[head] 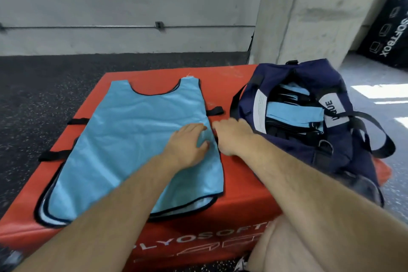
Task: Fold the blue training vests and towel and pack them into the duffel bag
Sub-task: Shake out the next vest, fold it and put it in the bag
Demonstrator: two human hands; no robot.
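One blue vest (132,134) lies flat on the red box (238,183), neck at the far end and hem at the near edge. Its black side straps (53,154) stick out on the left.

The left hand (187,146) rests palm-down on the vest's right half, fingers straight and spread, grasping nothing. Just to its right, the right hand (231,137) sits at the vest's right edge with fingers curled down. Whether they pinch the hem I cannot tell.

This looks like the start of a lengthwise fold. To do it well, the flat left hand should pin the cloth as a crease line. The right hand should lift the right edge and carry it over to the left edge, tucking the straps inside so they don't snag. The slick fabric will likely slide, so smooth it before each fold.

Furthest right, the duffel bag (344,154) stands unzipped on the box, with folded blue vests (295,111) already inside.
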